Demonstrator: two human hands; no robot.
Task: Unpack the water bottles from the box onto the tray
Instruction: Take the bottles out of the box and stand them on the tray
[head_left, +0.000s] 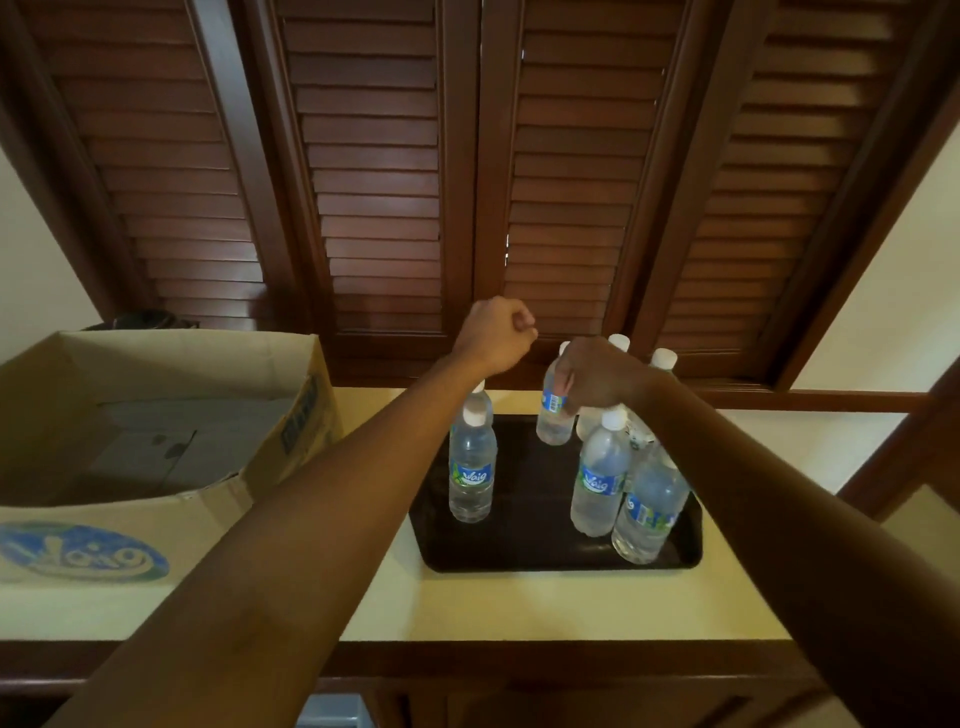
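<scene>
Bottle (554, 410) in right hand (602, 379)

Right hand (597, 376) around bottle (554, 415)

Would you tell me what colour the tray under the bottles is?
The flat rectangular plastic tray is black, shown clearly in the head view.

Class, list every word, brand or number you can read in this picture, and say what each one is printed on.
"Waig": blue label of the left bottle on the tray.
"Waig": label of the front middle bottle.
"Waig": blue oval on the cardboard box, blurred.
Barcodes and small print on the other bottle labels, and the box side panel: too small to read.
</scene>
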